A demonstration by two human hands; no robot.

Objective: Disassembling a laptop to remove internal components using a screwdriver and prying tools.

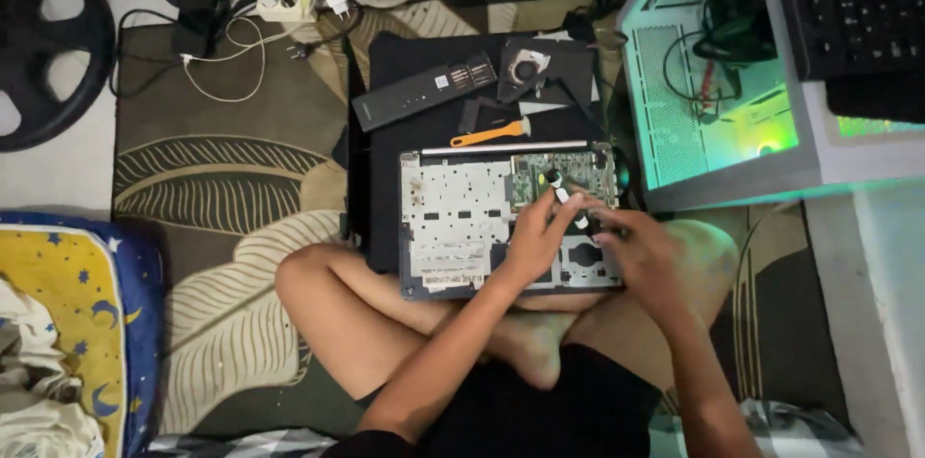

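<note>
While the person sits cross-legged, left hand [540, 232] pinching a screwdriver [560, 190] over the opened laptop [453, 217], right hand [641, 248] curled on its corner, grip unclear, orange tool [489, 134] beyond.

You sit cross-legged on home floor, likely bedroom: leaf-patterned rug [231, 198] underneath, star-and-moon bedding [72, 323] lower left, lit desktop computer case [718, 82] upper right, tangled chargers and power strip [279, 5] top centre, opened laptop [462, 217] on mat.
</note>
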